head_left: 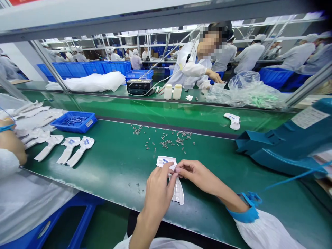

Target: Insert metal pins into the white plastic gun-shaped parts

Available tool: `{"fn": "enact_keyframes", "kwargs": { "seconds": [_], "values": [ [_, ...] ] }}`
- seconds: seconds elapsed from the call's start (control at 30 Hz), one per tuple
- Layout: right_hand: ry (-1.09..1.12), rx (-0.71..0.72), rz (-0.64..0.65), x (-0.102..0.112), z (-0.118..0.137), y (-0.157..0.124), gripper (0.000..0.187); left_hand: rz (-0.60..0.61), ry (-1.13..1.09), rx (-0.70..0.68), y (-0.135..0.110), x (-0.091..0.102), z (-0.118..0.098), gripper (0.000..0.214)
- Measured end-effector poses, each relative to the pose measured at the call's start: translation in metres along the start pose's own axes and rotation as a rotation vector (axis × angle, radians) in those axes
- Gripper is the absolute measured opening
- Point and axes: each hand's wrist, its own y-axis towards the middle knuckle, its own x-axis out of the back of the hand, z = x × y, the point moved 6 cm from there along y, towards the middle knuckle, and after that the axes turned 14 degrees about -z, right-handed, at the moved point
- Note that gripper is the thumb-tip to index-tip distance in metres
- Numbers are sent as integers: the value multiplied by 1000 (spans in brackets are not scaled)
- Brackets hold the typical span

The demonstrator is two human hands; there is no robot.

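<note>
Head view: left grip (157, 190) and right grip (194, 172) were pinched closed on a white plastic piece (177, 192) (a slip could drop it among the scattered metal parts (166, 140)).

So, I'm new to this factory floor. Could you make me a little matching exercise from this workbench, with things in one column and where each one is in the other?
Things:
1. Blue tray
2. Metal bits
3. Clear bag
4. White piece

Places:
A. Pinched between the left hand and right hand
B. Scattered loose on the green belt
C. On the far bench, by a co-worker's hand
D. On the near bench, just beyond the white pieces at the left

Right pairs: 1-D, 2-B, 3-C, 4-A.
</note>
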Motion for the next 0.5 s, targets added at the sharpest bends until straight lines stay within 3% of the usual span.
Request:
{"fn": "enact_keyframes", "kwargs": {
  "seconds": [0.13, 0.3, 0.5],
  "values": [
    [-162, 58, -7, -1, 9, -6, 31, 16, -15, -35, -10, 4, 6, 38],
    [-403, 91, 29, -11, 20, -18, 26, 188, 139, -124, -24, -3, 15, 71],
    [-552, 89, 2, -17, 15, -19, 25, 219, 195, -125, -26, -9, 21, 68]
  ]
}}
